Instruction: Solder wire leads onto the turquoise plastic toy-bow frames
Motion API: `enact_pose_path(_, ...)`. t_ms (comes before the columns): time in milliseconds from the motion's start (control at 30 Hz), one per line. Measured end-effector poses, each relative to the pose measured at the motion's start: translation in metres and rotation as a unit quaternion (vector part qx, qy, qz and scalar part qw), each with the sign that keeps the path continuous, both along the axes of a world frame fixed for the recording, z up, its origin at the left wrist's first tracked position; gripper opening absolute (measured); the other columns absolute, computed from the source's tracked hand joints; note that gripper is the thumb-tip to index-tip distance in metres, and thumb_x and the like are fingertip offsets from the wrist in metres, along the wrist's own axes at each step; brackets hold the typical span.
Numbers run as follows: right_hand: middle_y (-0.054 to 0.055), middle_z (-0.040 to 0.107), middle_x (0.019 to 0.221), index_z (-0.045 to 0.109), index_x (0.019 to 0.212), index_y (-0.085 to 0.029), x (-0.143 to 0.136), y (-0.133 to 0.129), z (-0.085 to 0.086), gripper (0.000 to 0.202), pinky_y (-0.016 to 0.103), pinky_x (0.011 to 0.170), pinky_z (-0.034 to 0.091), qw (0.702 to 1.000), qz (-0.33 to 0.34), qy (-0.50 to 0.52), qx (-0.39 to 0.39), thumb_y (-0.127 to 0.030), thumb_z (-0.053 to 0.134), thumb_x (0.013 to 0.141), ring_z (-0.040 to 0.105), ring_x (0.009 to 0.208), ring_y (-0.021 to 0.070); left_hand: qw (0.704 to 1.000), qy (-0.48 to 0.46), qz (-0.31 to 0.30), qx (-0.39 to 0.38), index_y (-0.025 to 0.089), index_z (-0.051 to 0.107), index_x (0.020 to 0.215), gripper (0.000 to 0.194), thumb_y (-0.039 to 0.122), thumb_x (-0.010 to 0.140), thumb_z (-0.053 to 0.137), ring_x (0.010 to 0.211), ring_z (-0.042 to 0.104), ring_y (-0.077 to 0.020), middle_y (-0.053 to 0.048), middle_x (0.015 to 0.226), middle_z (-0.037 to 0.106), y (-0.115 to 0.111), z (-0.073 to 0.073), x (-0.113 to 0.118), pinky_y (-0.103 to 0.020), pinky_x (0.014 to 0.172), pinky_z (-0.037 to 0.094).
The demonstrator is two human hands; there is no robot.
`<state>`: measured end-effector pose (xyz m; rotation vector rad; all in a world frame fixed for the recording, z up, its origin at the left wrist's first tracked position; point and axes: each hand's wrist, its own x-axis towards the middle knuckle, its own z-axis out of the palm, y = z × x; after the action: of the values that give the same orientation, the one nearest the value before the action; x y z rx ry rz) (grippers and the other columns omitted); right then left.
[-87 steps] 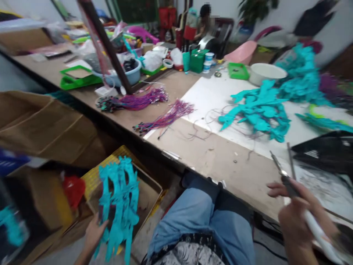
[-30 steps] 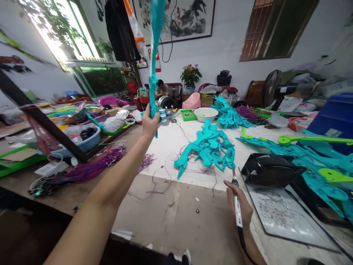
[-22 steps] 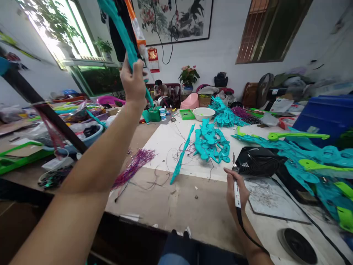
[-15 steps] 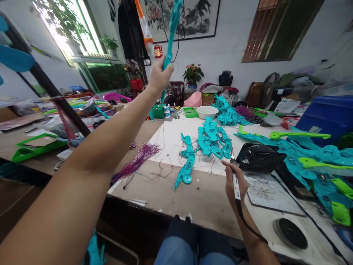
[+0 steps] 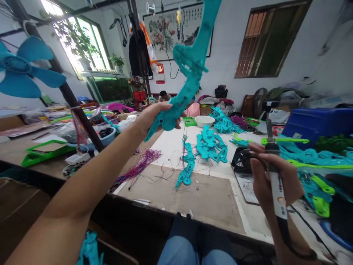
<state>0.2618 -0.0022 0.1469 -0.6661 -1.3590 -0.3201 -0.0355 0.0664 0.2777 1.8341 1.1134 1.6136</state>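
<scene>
My left hand (image 5: 154,115) grips the lower end of a long teal plastic piece (image 5: 186,92), raised over the table and reaching past the top edge of the view. Thin wires with a small green board (image 5: 185,137) hang below it. Closed around a white and black soldering iron (image 5: 276,191) is my right hand (image 5: 291,178), at the right, with the iron's tip upward. On the table lie another teal piece (image 5: 188,167) and a pile of similar teal pieces (image 5: 211,144). Purple and red wires (image 5: 140,164) are bundled at the left.
A black fan unit (image 5: 240,160) sits near my right hand. Behind are a white bowl (image 5: 204,120) and a blue bin (image 5: 309,123). More teal and lime-green parts cover the right side. At the left stand a dark post (image 5: 89,130) and a blue fan (image 5: 20,66). A person sits far back.
My left hand has come down and nearer with the teal piece, which now looks larger. My right hand has moved up and right with the soldering iron. The view has shifted.
</scene>
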Motion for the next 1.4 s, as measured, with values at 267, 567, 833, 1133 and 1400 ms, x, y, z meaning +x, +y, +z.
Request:
enact_pose_path(267,0.004,0.062,0.130,0.054,0.108,-0.028,-0.010,-0.005,0.051,0.039,0.062,0.116,0.025,0.937,0.038,-0.346,0.039,-0.037,0.076,0.077,0.037,0.140,0.0291,0.841,0.005,-0.414,-0.349,0.010,0.065,0.094,0.041,0.043,0.073,0.055,0.073,0.069,-0.0291,-0.016,0.089,0.072,-0.066,-0.067,0.001,-0.045,0.074,0.056)
enact_pose_path(567,0.008,0.066,0.121,0.056,0.113,-0.023,-0.015,-0.016,-0.048,0.043,0.061,0.116,0.025,0.829,0.170,-0.499,-0.189,-0.045,0.071,0.079,0.046,0.132,0.0271,0.647,-0.032,-0.529,-0.548,0.010,0.070,0.090,0.041,0.044,0.073,0.056,0.060,0.066,-0.0244,-0.013,0.080,0.073,-0.083,-0.204,0.005,-0.037,0.063,0.052)
enact_pose_path(833,0.009,0.065,0.116,0.056,0.111,-0.021,-0.026,-0.003,-0.128,0.031,0.050,0.100,0.044,0.783,0.243,-0.489,-0.298,-0.025,0.064,0.082,0.046,0.128,0.0289,0.645,-0.076,-0.441,-0.619,0.009,0.071,0.091,0.047,0.052,0.079,0.058,0.073,0.069,-0.0254,-0.012,0.083,0.074,-0.074,-0.259,0.001,-0.036,0.071,0.054)
enact_pose_path(1133,0.007,0.066,0.102,0.053,0.108,-0.023,-0.013,0.015,-0.163,0.031,0.047,0.097,0.048,0.833,0.247,-0.404,-0.286,-0.018,0.063,0.078,0.046,0.127,0.0299,0.859,-0.027,-0.047,-0.510,0.013,0.069,0.100,0.048,0.049,0.068,0.074,0.083,0.068,-0.0231,-0.012,0.098,0.073,-0.144,-0.324,-0.037,-0.032,0.070,0.054)
enact_pose_path(1400,0.010,0.066,0.107,0.056,0.107,-0.022,-0.019,0.022,-0.175,0.029,0.048,0.094,0.052,0.817,0.235,-0.412,-0.328,-0.023,0.064,0.079,0.051,0.126,0.0330,0.884,-0.058,-0.065,-0.459,0.013,0.075,0.087,0.032,0.044,0.078,0.068,0.089,0.067,-0.0230,-0.008,0.089,0.074,-0.179,-0.348,0.034,-0.032,0.087,0.050)
